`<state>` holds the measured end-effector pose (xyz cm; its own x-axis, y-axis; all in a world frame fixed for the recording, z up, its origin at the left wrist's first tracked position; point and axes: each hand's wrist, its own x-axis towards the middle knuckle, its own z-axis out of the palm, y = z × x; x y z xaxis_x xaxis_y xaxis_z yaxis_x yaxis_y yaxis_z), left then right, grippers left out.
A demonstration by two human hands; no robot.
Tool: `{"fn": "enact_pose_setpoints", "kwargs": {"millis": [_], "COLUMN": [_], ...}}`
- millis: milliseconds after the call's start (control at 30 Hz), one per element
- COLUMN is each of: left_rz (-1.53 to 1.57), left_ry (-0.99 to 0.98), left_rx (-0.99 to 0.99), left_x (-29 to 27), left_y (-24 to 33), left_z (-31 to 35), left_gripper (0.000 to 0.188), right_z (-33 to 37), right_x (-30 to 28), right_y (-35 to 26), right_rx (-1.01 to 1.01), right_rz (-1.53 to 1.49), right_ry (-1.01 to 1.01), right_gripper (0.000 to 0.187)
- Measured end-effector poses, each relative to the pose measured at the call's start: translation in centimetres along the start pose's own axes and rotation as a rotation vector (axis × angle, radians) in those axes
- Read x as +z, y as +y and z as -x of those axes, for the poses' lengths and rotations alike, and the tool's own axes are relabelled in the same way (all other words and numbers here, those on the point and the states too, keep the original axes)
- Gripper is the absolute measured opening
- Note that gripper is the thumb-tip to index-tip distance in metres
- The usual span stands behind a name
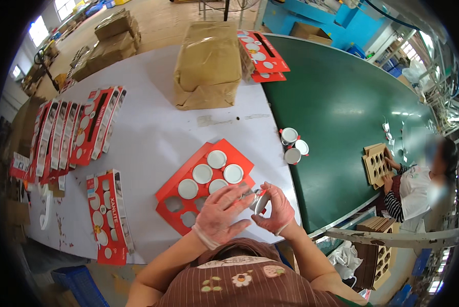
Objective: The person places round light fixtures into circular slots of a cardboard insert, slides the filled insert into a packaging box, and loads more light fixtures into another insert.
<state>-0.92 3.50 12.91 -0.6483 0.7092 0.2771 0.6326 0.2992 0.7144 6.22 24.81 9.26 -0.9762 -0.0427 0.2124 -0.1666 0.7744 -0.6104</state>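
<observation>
Disc (pixel 261 204) is hanging beside tray (pixel 229 149) | right hand (pixel 277 211) is pinching it | left hand (pixel 220 215) is holding fingers out near it, can't tell if gripping | risk: glove (pixel 282 219) slipping could be dropping disc

Thin, wrinkled plastic gloves (pixel 216 217) cover the hands (pixel 278 211). Beside them, smooth red card (pixel 218 173); beyond, a creased brown-paper parcel (pixel 208 61).

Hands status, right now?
Left hand: open, fingers extended toward the round silvery piece; contact can't be told.
Right hand: closed, holding that piece between thumb and fingers.
</observation>
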Motion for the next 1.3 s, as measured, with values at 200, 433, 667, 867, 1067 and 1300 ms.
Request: {"fn": "enact_pose_setpoints", "kwargs": {"millis": [200, 433, 667, 867, 1067, 1300], "left_rz": [0.122, 0.253, 0.342, 1.259, 1.643, 1.548], "left_ry": [0.061, 0.023, 0.045, 0.174, 0.628, 0.677], "left_rx": [0.097, 0.117, -0.036, -1.075, -1.571, -1.492], "left_x": [-0.2, -4.1, -2.4, 4.9, 8.6, 8.7], "left_y": [0.0, 0.5, -0.9, -8.5, -12.4, -14.5], "left_z": [2.6, 4.9, 8.2, 14.1, 14.1, 13.1], "left_gripper": [0.070, 0.064, 0.063, 0.056, 0.042, 0.028], "right_z": [0.2, 0.7, 0.5, -1.3, -2.6, -5.4], "right_x": [0.2, 0.8, 1.5, 3.1, 8.2, 13.6], "right_y": [-4.9, -7.6, -8.6, -5.8, -4.0, -5.2], "right_rx": [-0.130, -0.299, -0.312, -0.247, -0.252, -0.289], "right_rz": [-0.039, -0.124, -0.076, 0.172, 0.323, 0.561], "right_ry": [-0.005, -0.018, -0.069, -0.188, -0.366, -0.511], "right_gripper": [0.088, 0.091, 0.080, 0.063, 0.060, 0.042]}}
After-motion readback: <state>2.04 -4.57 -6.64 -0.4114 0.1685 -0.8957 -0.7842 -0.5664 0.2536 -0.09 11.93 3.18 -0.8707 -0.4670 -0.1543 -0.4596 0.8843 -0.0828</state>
